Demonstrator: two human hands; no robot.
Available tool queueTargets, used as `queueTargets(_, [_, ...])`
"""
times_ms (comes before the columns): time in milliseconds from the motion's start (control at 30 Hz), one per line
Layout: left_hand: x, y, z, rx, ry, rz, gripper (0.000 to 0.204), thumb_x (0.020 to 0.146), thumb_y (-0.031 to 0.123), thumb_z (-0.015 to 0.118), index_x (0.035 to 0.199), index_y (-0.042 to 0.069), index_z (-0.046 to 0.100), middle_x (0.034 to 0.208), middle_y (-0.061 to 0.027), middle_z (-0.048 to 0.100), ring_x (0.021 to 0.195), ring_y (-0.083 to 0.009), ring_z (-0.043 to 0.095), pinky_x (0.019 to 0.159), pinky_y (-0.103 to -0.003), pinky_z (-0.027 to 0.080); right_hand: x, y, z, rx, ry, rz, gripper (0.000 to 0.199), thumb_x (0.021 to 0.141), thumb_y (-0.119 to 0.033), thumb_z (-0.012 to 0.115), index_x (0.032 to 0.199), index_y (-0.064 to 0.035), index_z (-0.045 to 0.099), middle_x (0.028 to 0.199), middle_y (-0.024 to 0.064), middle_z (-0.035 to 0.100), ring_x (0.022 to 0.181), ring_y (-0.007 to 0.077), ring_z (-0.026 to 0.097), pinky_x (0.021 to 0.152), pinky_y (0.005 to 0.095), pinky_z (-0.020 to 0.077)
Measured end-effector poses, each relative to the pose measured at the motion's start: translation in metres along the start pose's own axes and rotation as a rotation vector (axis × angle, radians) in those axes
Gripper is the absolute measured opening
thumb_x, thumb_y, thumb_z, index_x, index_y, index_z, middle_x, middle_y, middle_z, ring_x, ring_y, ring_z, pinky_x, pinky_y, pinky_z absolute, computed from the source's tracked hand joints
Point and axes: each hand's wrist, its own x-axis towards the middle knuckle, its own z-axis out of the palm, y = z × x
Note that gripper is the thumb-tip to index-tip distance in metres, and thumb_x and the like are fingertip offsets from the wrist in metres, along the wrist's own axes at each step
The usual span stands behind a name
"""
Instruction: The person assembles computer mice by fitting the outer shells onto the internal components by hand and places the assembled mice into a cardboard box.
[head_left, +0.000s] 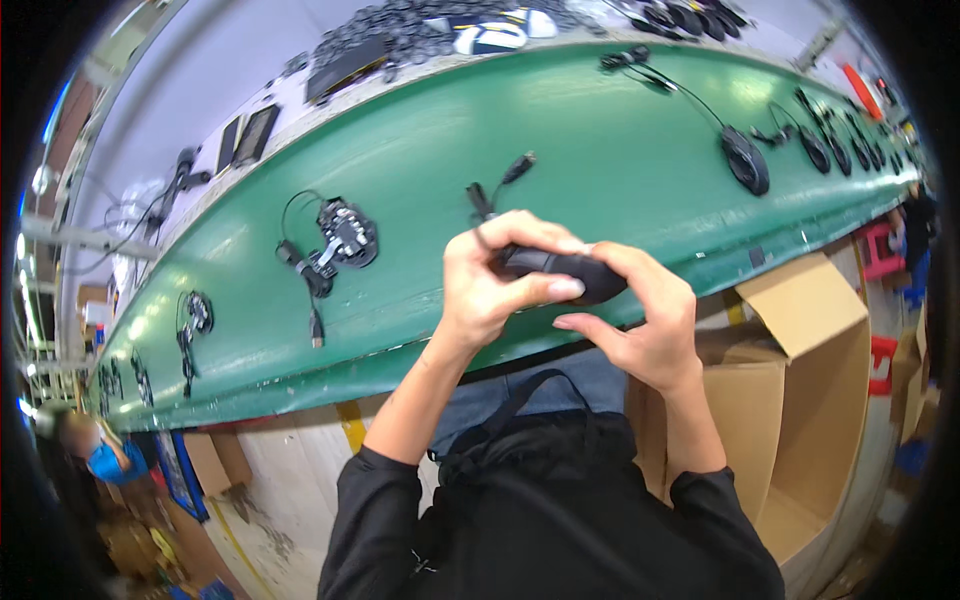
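Above the green belt, my left hand [492,277] grips a black computer mouse [600,281], thumb on its near side and fingers over its far side. The mouse's cable and plug [512,170] reach out beyond my left fingers. My right hand [650,325] touches the mouse's right end with its fingers, while its thumb stands apart below. The mouse's underside and part of its left end are hidden by my hands. To the left on the belt lies an opened mouse [347,235] with its circuit board showing and its cable bundled beside it.
The green belt [430,130] curves across the view. Closed mice [745,160] lie at the right, more opened ones [198,312] at the left. Small dark parts [380,35] heap on the far ledge. An open cardboard box [815,430] stands near my right arm. Another person [115,455] is far left.
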Motion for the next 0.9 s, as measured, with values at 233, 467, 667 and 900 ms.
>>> queueTargets(233, [0.177, 0.032, 0.01, 0.026, -0.145, 0.269, 0.027, 0.067, 0.014, 0.085, 0.085, -0.002, 0.072, 0.079, -0.0078, 0.07, 0.076, -0.0149, 0.065, 0.074, -0.03, 0.053, 0.126, 0.039, -0.035, -0.112, 0.207, 0.015, 0.046, 0.069, -0.021, 0.087, 0.105, -0.0008, 0.066, 0.091, 0.0089, 0.071, 0.081, 0.0142, 0.067, 0.076, 0.0289, 0.0531])
queueTargets(467, [0.226, -0.026, 0.037, 0.197, -0.11, -0.178, 0.036, 0.081, 0.03, 0.076, 0.089, -0.005, 0.07, 0.089, -0.0116, 0.07, 0.073, -0.0165, 0.065, 0.074, -0.032, 0.054, 0.118, 0.088, -0.067, 0.292, 0.143, 0.504, 0.04, 0.078, -0.026, 0.081, 0.099, 0.0061, 0.069, 0.09, 0.0065, 0.07, 0.077, 0.0106, 0.063, 0.075, 0.0239, 0.0478])
queueTargets(667, [0.117, -0.05, -0.008, 0.978, -0.071, -0.248, 0.044, 0.092, 0.036, 0.066, 0.115, -0.002, 0.063, 0.111, -0.0169, 0.069, 0.098, -0.0236, 0.069, 0.087, -0.033, 0.054, 0.059, 0.149, -0.078, -0.137, 0.133, 0.96, 0.047, 0.073, -0.039, 0.08, 0.095, 0.0016, 0.075, 0.085, 0.0123, 0.073, 0.08, 0.0184, 0.067, 0.078, 0.0301, 0.0488])
queueTargets(900, [-0.029, 0.046, -0.07, 1.024, 0.274, -0.084, 0.026, 0.093, 0.012, 0.063, 0.116, -0.002, 0.063, 0.109, -0.0145, 0.07, 0.098, -0.0211, 0.069, 0.086, -0.032, 0.054, 0.064, 0.143, -0.071, -0.697, 0.003, 0.694, 0.049, 0.076, -0.042, 0.077, 0.105, -0.0034, 0.074, 0.092, 0.0249, 0.07, 0.087, 0.0367, 0.07, 0.081, 0.0404, 0.0533])
